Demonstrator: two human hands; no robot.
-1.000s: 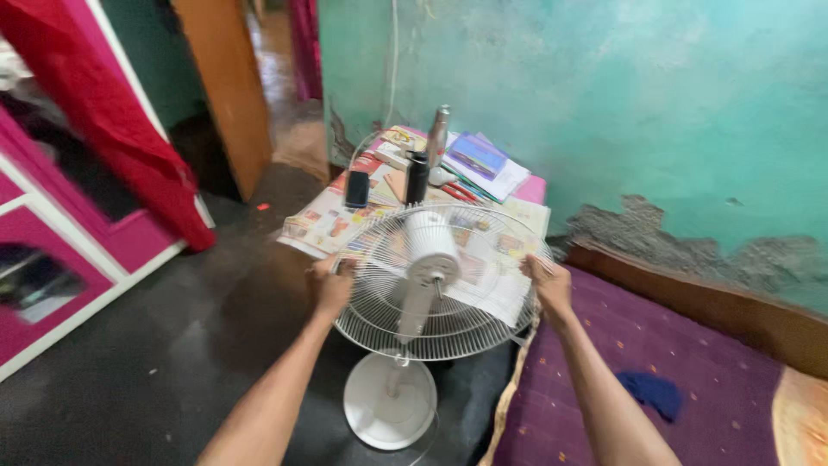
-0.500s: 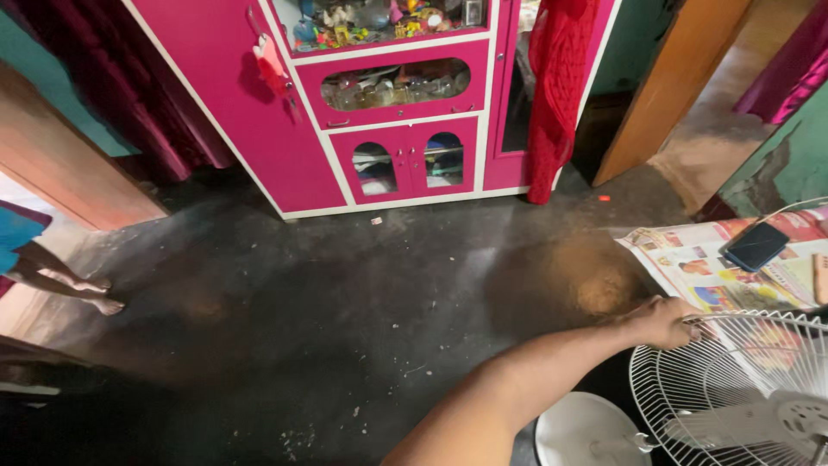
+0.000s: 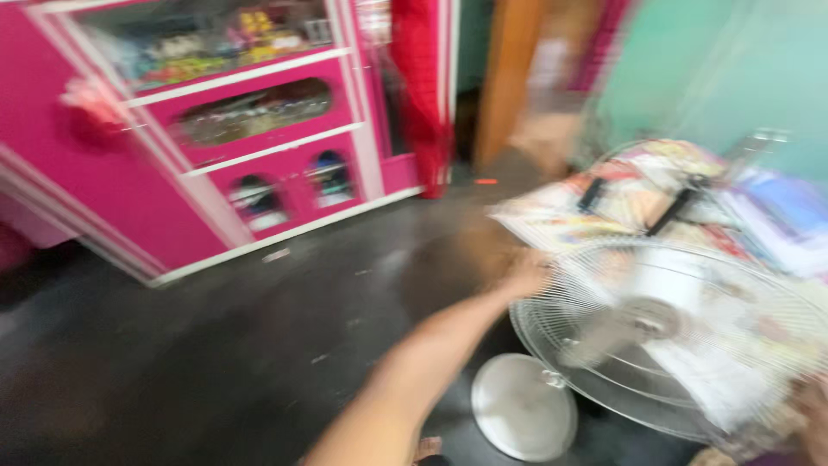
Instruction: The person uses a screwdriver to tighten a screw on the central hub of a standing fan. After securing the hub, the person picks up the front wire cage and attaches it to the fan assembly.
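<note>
Swung back toward the white pedestal fan (image 3: 664,336), the view now shows its cage at four o'clock, where half a second ago only its edge showed. Left hand (image 3: 524,274) stays clamped on the rim at nine o'clock; right hand (image 3: 811,414) touches the rim at four o'clock, grip unclear in the blur. Behind lie the newspaper-covered surface (image 3: 552,226) and pink cabinet (image 3: 172,164).

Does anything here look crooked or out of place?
Yes: the white pedestal fan is tipped far over, its wire cage facing upward, its round base beside it. The left hand grips the cage rim; the right hand holds the opposite edge.
</note>
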